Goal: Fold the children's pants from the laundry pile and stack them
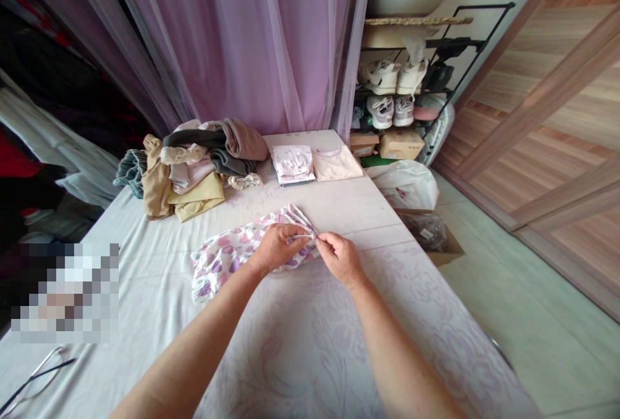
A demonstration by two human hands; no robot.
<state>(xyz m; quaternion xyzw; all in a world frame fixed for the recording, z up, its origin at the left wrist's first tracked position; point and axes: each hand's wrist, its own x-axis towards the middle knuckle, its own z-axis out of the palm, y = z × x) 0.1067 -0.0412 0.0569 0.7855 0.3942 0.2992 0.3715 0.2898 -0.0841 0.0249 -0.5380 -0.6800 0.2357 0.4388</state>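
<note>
A white garment with pink and purple hearts [227,251], likely child's trousers, lies flat on the cloth-covered table [300,354]. At its right end, my left hand [278,245] is closed with thumb and fingers pinching the waistband edge. Just right of it, my right hand [341,257] pinches the same edge between thumb and forefinger. Both hands nearly meet there, and the fingers hide part of the fabric. Beyond the garment sit a folded white-and-lilac garment [293,164] and a folded pale peach top [334,164], side by side.
A heap of loose clothes [203,161] stands at the back left. Eyeglasses [39,374] lie at the front left. Purple curtains [261,38] hang behind the table. To the right are a shoe rack [402,93], a white plastic bag [407,183] and an open carton [443,254].
</note>
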